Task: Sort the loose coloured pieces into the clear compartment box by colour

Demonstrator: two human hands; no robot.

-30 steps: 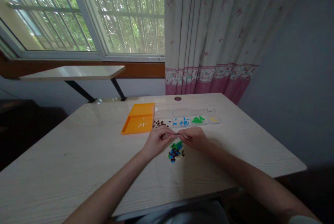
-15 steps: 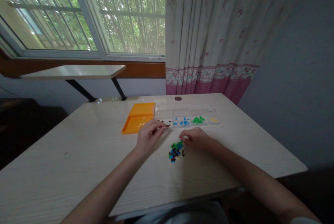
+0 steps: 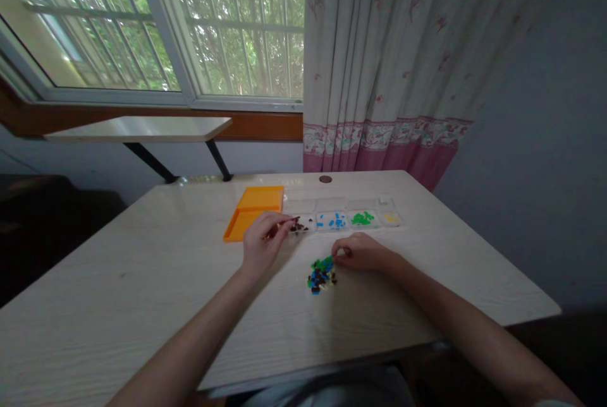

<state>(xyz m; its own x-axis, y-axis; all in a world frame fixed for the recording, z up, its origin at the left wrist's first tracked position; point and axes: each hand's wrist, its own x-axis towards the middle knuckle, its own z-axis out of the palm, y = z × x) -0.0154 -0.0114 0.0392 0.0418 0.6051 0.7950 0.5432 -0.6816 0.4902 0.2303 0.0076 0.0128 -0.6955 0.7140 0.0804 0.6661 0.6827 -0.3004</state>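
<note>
A small heap of mixed coloured pieces [image 3: 320,273] lies on the pale wooden table [image 3: 142,293]. My right hand [image 3: 359,252] rests just to the right of the heap, its fingers curled with the tips at the heap's top edge. My left hand [image 3: 262,241] is up at the near edge of the orange tray [image 3: 253,211], thumb and fingers pinched close, reaching toward the brown pieces [image 3: 300,226] in the clear divided box [image 3: 348,220]. That box also holds blue pieces [image 3: 336,222], green pieces [image 3: 363,218] and yellow pieces [image 3: 391,217], each in its own cell.
A window with bars and a flowered curtain [image 3: 384,59] stand behind the table. A narrow shelf [image 3: 137,129] on black brackets sits under the window at the left. A round hole [image 3: 325,179] marks the table's far edge. The right table edge drops off beside a grey wall.
My hands, joined above the heap one second ago, have separated. The left hand moved up and left to the brown cell beside the orange tray; the right hand settled down next to the heap.
</note>
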